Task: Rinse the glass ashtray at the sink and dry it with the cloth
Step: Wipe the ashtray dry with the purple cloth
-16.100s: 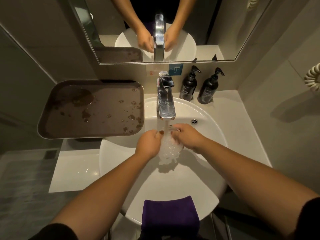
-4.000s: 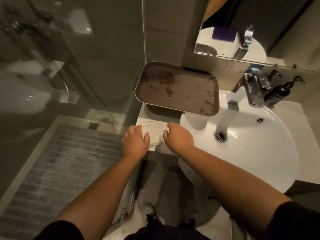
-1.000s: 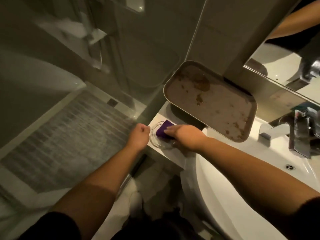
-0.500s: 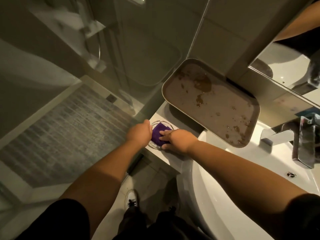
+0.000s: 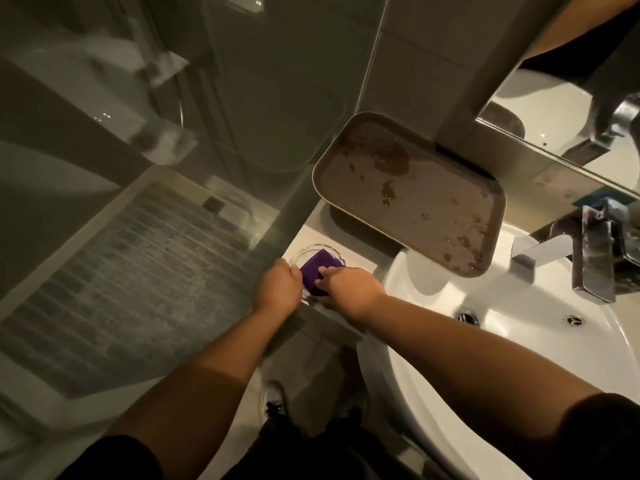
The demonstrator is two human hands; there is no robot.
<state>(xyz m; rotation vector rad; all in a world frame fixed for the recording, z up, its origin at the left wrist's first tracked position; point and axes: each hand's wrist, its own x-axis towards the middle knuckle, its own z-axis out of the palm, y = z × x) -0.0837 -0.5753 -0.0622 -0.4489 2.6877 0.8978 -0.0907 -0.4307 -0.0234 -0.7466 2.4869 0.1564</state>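
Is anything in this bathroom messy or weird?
Yes: the brown tray beside the sink has dark wet-looking blotches on it, and one corner juts over the basin. Nothing looks broken.

1. We see a dim, warm-toned room; the brightest surface is the round white ceramic sink basin (image 5: 519,306), lit from above.
2. The wet brown rectangular tray (image 5: 408,195) casts a dark shadow on the white tabletop (image 5: 346,233) beneath it.
3. The clear glass shower partition (image 5: 173,116) carries soft, smeared reflections and small glints.
4. Straight lines bow at the edges, and the chrome faucet (image 5: 595,251) looks blurred.
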